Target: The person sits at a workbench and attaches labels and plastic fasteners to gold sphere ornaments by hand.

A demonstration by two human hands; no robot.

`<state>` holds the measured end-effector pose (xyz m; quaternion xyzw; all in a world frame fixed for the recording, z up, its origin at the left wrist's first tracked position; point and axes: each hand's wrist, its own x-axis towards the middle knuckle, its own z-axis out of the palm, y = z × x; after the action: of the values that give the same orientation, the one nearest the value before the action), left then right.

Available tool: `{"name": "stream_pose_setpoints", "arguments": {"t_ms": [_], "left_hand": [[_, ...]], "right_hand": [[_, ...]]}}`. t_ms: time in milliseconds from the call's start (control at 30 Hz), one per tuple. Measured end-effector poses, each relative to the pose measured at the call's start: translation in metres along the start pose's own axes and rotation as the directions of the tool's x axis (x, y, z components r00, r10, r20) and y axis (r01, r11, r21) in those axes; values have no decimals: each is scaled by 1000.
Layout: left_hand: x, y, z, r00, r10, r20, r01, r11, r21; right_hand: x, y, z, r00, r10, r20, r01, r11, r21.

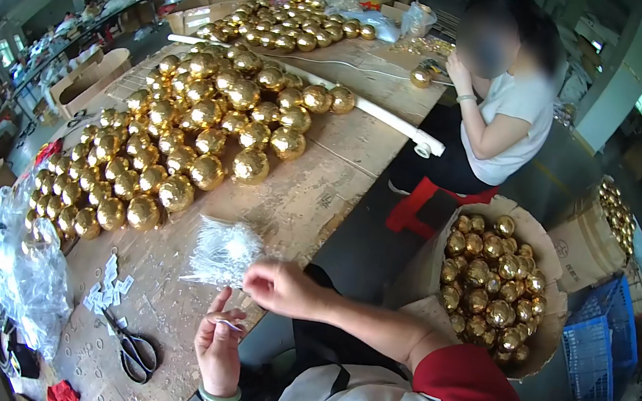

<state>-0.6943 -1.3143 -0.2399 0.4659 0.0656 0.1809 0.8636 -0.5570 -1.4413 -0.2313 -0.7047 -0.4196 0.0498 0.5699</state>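
My left hand [217,353], with a green bangle at its wrist, is over the table's near edge. A small whitish piece [230,325] is pinched at its fingers, and one finger points up. My right hand [285,289] hovers just above and to the right, fingers curled together; whatever they hold is too small to see. Beside it on the wooden table [326,172] lies a pile of thin clear strips [226,252]. Black-handled scissors [137,358] and small white tags [109,284] lie to the left.
Many shiny gold balls [206,113] cover the table's middle, beside a white pipe [386,115]. Clear plastic bags [27,279] are at the left. A carton [542,323] of gold balls stands at right, near blue crates [590,356]. Another person [511,130] sits across the corner.
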Motion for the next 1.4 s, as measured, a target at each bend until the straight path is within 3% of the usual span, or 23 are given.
{"name": "stream_pose_setpoints", "arguments": {"t_ms": [33, 100, 167, 267, 300, 367, 500, 567, 633, 733, 800, 833, 867, 900, 933, 967, 1000, 1033, 1100, 1133, 1200, 1333, 1400], "left_hand": [[0, 2, 4, 1000, 0, -20, 0, 1000, -2], [-2, 0, 2, 999, 30, -34, -32, 998, -57], [-5, -2, -6, 999, 14, -38, -18, 994, -107], [-15, 4, -8, 999, -36, -31, 34, 998, -44], [-19, 5, -7, 999, -33, -39, 32, 999, -44], [-24, 6, -3, 988, -147, -41, 149, 988, 34], [-28, 1, -9, 988, -154, -13, 155, 985, 75], [-30, 5, -10, 987, -157, -34, 160, 984, 81], [-32, 9, -14, 988, -153, -13, 153, 969, 195], [-32, 9, -20, 989, -150, -14, 149, 960, 237], [-31, 3, -28, 994, -108, -10, 108, 972, 208], [-29, 6, -27, 991, -113, -76, 126, 973, 195], [-27, 9, -26, 995, -45, -93, 61, 983, 174], [-25, 11, -27, 991, -21, -129, 41, 988, 152], [-23, 14, -29, 983, -6, -185, 31, 991, 133], [-20, 17, -26, 963, 15, -270, 10, 996, 90], [-19, 13, -33, 948, 42, -315, -10, 994, 105], [-17, 15, -35, 941, 42, -336, -5, 994, 110], [-20, 14, -32, 932, 33, -362, -22, 999, 33], [-20, 12, -30, 931, 34, -363, -22, 999, 36], [-20, 11, -30, 932, 31, -361, -18, 999, 41], [-22, 12, -29, 920, 38, -391, -24, 999, 41], [-23, 11, -31, 918, 126, -377, -58, 981, 187]], "right_hand": [[-8, -8, 8, 995, 47, 93, -49, 999, 22], [-20, -7, 27, 993, 81, 81, -93, 982, 163], [-26, -6, 26, 966, 149, 209, -189, 964, 186], [-21, 7, 27, 943, 156, 295, -260, 897, 356], [-18, 6, 29, 924, 217, 315, -349, 817, 459], [-12, 6, 38, 963, 100, 251, -192, 908, 372], [-1, 3, 48, 925, 66, 373, -198, 923, 329], [1, -2, 53, 907, 114, 405, -289, 869, 401], [2, -4, 57, 896, 134, 423, -321, 855, 408], [5, -5, 56, 913, 62, 404, -234, 889, 393], [6, -4, 60, 920, 109, 376, -276, 861, 426], [6, -6, 57, 861, 257, 438, -468, 737, 488], [8, -7, 60, 957, 174, 234, -270, 833, 483], [10, -9, 52, 931, 214, 296, -333, 833, 442], [12, -14, 50, 986, 51, 160, -109, 920, 377], [11, -25, 49, 956, 214, 202, -280, 875, 396], [11, -34, 50, 965, 200, 172, -248, 909, 336], [10, -41, 50, 978, 109, 180, -131, 985, 111], [12, -43, 54, 971, -150, 185, 162, 985, -54], [12, -42, 55, 970, -143, 195, 157, 986, -57], [16, -42, 60, 935, -302, 188, 334, 926, -177], [15, -47, 64, 949, -245, 198, 288, 929, -231], [16, -51, 64, 946, -224, 234, 288, 913, -290]]}}
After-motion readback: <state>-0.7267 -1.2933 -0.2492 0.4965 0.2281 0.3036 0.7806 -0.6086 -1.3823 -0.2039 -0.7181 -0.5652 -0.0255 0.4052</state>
